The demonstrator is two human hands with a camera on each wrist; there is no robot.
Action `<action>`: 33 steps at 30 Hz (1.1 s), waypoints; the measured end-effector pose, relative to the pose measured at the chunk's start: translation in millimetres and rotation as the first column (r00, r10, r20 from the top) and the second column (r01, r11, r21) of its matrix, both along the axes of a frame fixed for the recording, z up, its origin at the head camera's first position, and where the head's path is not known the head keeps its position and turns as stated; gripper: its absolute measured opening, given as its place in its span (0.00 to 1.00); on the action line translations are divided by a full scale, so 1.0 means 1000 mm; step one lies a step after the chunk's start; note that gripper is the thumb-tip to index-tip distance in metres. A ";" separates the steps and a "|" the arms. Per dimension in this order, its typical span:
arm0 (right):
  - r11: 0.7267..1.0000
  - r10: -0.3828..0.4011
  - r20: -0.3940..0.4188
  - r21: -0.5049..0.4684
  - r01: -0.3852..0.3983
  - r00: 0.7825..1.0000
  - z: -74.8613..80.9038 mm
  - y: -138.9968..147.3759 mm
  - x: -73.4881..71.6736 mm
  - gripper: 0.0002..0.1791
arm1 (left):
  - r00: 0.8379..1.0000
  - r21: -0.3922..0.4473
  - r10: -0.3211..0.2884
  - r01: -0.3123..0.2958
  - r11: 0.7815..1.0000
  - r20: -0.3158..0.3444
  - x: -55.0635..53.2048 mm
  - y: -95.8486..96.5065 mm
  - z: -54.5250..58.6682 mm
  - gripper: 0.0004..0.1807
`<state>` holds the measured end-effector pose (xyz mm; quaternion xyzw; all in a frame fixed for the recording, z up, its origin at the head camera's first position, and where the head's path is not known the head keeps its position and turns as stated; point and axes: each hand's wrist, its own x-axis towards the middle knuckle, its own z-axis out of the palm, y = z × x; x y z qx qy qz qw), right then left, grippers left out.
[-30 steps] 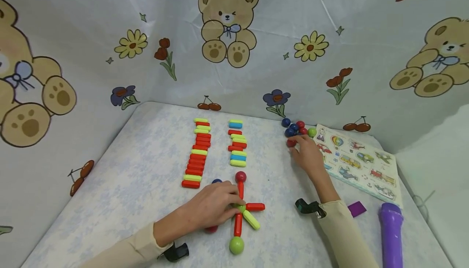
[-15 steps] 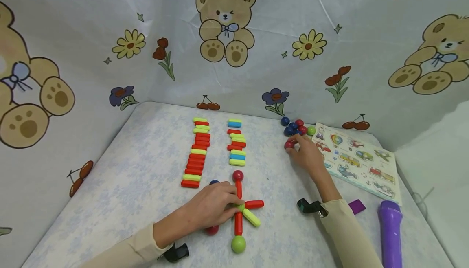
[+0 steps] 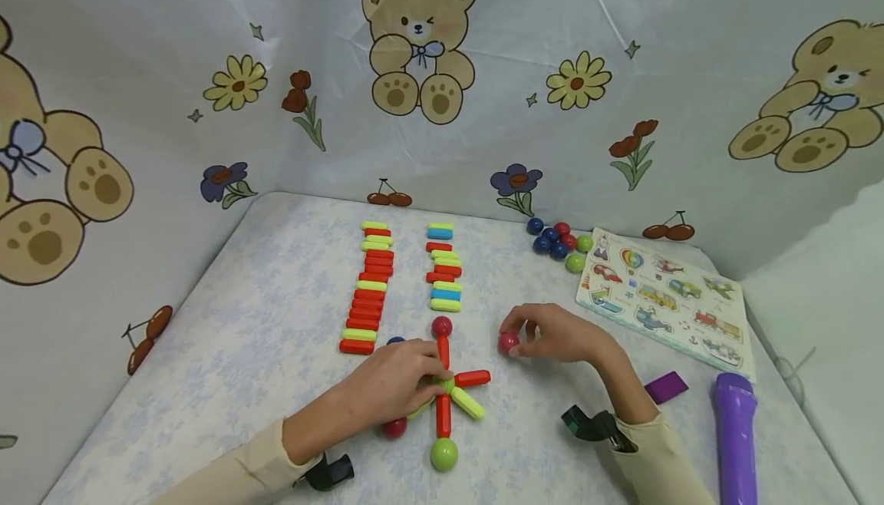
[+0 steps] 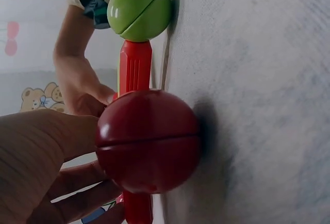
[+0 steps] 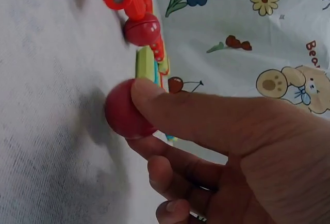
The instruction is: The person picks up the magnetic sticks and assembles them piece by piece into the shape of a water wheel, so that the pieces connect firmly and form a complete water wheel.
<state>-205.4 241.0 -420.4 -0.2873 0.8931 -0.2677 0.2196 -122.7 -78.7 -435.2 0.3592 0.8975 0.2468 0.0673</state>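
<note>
My right hand (image 3: 555,332) pinches a red ball (image 5: 124,111) between thumb and fingers, just right of a star-shaped build of toy rods and balls. My left hand (image 3: 394,382) grips that build at its light green centre ball (image 3: 447,385), which the fingers partly cover. From the centre spread a red rod (image 3: 473,377) with a bare outer end, a yellow-green rod (image 3: 467,403), and red rods ending in a red ball (image 3: 442,326) and a green ball (image 3: 444,454). Another red ball (image 4: 149,141) and a blue ball (image 3: 396,341) lie partly behind the left hand.
Two columns of loose rods, the left one (image 3: 364,304) longer than the right one (image 3: 444,271), lie behind the build. Several loose balls (image 3: 558,249) sit at the back beside a sticker board (image 3: 663,298). A purple flashlight-like tube (image 3: 736,436) and a purple card (image 3: 666,387) lie at right.
My right hand has carried the red ball from the ball cluster toward the build, forward to left and nearer me. The left hand keeps its grip; the build has shifted slightly left in view.
</note>
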 end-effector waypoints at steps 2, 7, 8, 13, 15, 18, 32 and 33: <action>0.998 0.064 0.055 -0.020 -0.063 0.996 0.004 -0.003 0.004 0.15 | 1.000 0.004 0.005 -0.005 1.000 -0.001 0.000 0.000 -0.001 0.11; 0.987 0.160 0.139 -0.052 -0.154 0.977 0.007 -0.010 0.011 0.16 | 1.000 0.024 0.007 -0.006 1.000 -0.025 -0.001 0.001 -0.003 0.11; 0.985 0.170 0.138 -0.054 -0.164 0.976 0.007 -0.011 0.011 0.16 | 1.000 0.026 0.007 -0.006 1.000 -0.030 -0.001 0.001 -0.004 0.11; 0.985 0.167 0.085 -0.065 -0.162 0.982 0.005 -0.013 0.010 0.16 | 0.998 0.027 0.000 0.002 1.000 -0.057 -0.001 0.001 -0.006 0.12; 0.986 0.153 0.067 -0.076 -0.148 0.986 0.004 -0.013 0.009 0.16 | 0.998 0.023 -0.009 0.011 1.000 -0.064 -0.001 0.001 -0.006 0.12; 0.988 0.130 0.045 -0.094 -0.125 0.991 0.002 -0.014 0.007 0.17 | 0.997 0.017 -0.033 0.034 0.999 -0.068 -0.001 -0.001 -0.006 0.12; 0.986 0.063 -0.053 -0.153 -0.071 0.997 -0.016 -0.026 0.004 0.19 | 0.992 0.002 -0.065 0.065 0.998 -0.110 -0.001 0.001 -0.006 0.13; 0.986 0.058 -0.050 -0.151 -0.065 0.997 -0.017 -0.026 0.004 0.20 | 0.990 0.011 -0.075 0.077 0.997 -0.121 -0.001 0.001 -0.007 0.13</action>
